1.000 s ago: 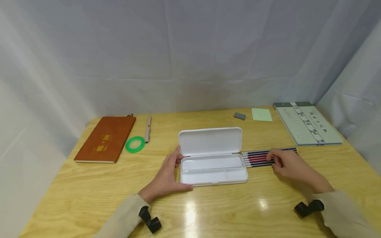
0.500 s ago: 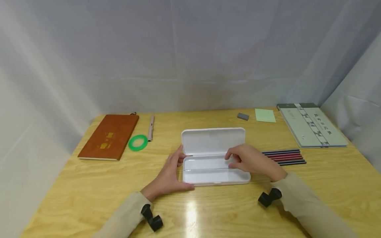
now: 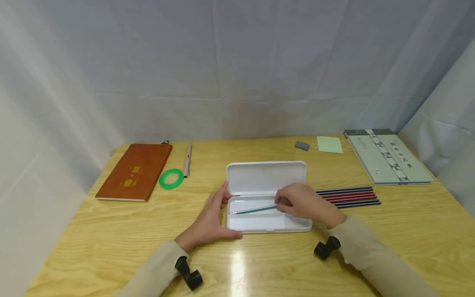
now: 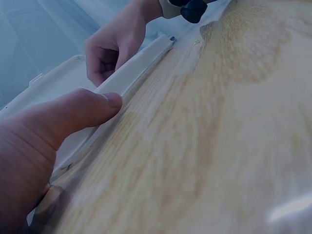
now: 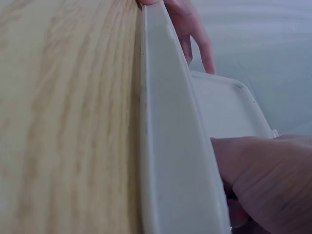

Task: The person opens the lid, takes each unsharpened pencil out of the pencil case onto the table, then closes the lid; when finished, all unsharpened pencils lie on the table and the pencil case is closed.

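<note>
A white pencil case point(image 3: 256, 224) lies with its lid raised on the table. My left hand point(image 3: 209, 220) holds its left end, thumb along the front edge and fingers behind; the left wrist view shows the thumb point(image 4: 92, 109) against the white wall. Over the case's right half, my right hand point(image 3: 302, 204) pinches a dark green pencil point(image 3: 254, 210), whose pale end points left and slants across the tray. The hand hides the pencil's other end. In the right wrist view my right hand point(image 5: 268, 180) reaches behind the case's front wall point(image 5: 178, 126).
Several dark blue and red pencils point(image 3: 356, 196) lie right of the case. Behind are a grey eraser point(image 3: 302, 145), green sticky notes point(image 3: 330, 144) and a pale notebook point(image 3: 389, 159). At left are a brown notebook point(image 3: 135, 171), a green tape roll point(image 3: 163, 182) and a pen point(image 3: 187, 161).
My right hand has moved left from the row of pencils to over the case, and a green pencil now shows in its fingers. My left hand stays at the case's left end.
</note>
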A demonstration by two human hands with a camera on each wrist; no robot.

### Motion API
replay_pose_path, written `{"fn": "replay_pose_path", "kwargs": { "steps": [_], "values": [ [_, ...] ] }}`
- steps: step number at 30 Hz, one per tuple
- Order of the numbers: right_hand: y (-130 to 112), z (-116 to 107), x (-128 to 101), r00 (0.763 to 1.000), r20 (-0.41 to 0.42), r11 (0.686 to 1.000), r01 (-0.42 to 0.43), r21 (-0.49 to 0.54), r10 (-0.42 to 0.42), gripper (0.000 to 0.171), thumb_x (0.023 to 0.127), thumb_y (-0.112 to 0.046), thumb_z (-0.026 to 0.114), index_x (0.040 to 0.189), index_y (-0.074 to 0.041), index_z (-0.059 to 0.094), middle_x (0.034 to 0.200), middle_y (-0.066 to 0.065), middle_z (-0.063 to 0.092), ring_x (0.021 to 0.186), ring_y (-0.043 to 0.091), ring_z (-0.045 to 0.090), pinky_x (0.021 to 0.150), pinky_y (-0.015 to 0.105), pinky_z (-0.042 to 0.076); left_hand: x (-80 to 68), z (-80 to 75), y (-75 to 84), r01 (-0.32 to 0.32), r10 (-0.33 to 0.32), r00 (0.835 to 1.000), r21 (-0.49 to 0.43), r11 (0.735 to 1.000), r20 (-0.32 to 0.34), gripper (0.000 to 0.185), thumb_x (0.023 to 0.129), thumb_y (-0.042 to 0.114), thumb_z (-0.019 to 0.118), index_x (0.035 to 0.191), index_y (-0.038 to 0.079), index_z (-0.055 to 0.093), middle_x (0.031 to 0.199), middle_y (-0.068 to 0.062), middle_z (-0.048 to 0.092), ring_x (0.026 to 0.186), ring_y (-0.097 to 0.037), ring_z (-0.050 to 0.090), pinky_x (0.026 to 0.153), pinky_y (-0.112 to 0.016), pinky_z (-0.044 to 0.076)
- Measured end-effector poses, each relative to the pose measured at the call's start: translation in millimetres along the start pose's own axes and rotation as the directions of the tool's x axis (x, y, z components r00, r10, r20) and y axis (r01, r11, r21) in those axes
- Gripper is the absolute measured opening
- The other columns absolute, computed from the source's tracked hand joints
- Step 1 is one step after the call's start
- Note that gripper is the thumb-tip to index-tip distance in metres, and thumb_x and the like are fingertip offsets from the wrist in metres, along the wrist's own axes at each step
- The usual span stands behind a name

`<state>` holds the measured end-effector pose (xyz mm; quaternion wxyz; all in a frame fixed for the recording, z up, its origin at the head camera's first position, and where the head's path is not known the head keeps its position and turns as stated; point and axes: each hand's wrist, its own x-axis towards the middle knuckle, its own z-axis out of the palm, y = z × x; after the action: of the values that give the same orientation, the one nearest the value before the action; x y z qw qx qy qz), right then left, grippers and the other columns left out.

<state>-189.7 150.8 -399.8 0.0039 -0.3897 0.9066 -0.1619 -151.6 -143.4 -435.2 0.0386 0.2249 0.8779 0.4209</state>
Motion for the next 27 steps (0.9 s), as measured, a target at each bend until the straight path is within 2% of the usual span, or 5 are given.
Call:
{"fn": "replay_pose_path", "kwargs": {
  "steps": [4, 10, 14, 19, 27],
  "values": [
    [-1, 2, 0, 1.0, -0.006, 1.0, -0.02, -0.016, 0.02, 0.006, 0.085, -0.021, 0.074, 0.084, -0.016, 0.071, 0.066, -0.012, 0.058, 0.059, 0.0, 0.044, 0.056, 0.018, 0.04, 0.6, 1.6, 0.0, -0.009, 0.009, 1.0, 0.003, 1.0, -0.007, 0.138, 0.054, 0.041, 0.093, 0.156, 0.018, 0.002, 0.136, -0.004, 0.046, 0.116, -0.016, 0.044, 0.102, -0.039, 0.043],
    [-3, -5, -8, 0.995, -0.096, 0.999, -0.014, -0.053, 0.009, 0.005, 0.087, -0.018, 0.071, 0.084, -0.014, 0.07, 0.069, -0.009, 0.059, 0.058, 0.0, 0.043, 0.054, 0.018, 0.039, -0.3, 1.5, 0.3, -0.015, 0.015, 1.0, 0.015, 1.0, -0.008, 0.138, 0.055, 0.037, 0.093, 0.156, 0.018, 0.002, 0.136, -0.005, 0.046, 0.116, -0.017, 0.045, 0.103, -0.04, 0.043],
    [2, -19, -24, 0.989, -0.103, 0.993, -0.108, -0.037, 0.103, 0.006, 0.088, -0.018, 0.07, 0.086, -0.013, 0.069, 0.063, -0.009, 0.05, 0.056, 0.002, 0.037, 0.051, 0.019, 0.034, -1.8, 0.4, 0.8, -0.005, 0.005, 1.0, 0.024, 1.0, -0.011, 0.137, 0.056, 0.037, 0.093, 0.156, 0.019, 0.002, 0.136, -0.006, 0.045, 0.116, -0.018, 0.046, 0.103, -0.041, 0.043],
    [24, -28, -63, 0.969, -0.137, 0.979, -0.203, 0.019, 0.204, 0.003, 0.089, -0.016, 0.069, 0.086, -0.013, 0.069, 0.058, -0.013, 0.045, 0.052, -0.001, 0.035, 0.049, 0.019, 0.034, -2.2, 1.2, 0.3, -0.014, 0.015, 1.0, 0.016, 1.0, -0.015, 0.137, 0.055, 0.036, 0.093, 0.156, 0.017, 0.002, 0.135, -0.007, 0.046, 0.116, -0.019, 0.047, 0.102, -0.041, 0.044],
    [61, -20, -139, 0.937, -0.27, 0.975, -0.21, 0.072, 0.222, 0.018, 0.082, -0.003, 0.073, 0.084, -0.019, 0.066, 0.06, -0.02, 0.039, 0.052, -0.007, 0.03, 0.048, 0.017, 0.032, -1.5, 1.7, -1.9, -0.049, 0.049, 0.998, 0.027, 0.998, -0.025, 0.136, 0.056, 0.036, 0.093, 0.156, 0.015, 0.003, 0.134, -0.007, 0.047, 0.115, -0.02, 0.047, 0.1, -0.04, 0.045]
  ]
}}
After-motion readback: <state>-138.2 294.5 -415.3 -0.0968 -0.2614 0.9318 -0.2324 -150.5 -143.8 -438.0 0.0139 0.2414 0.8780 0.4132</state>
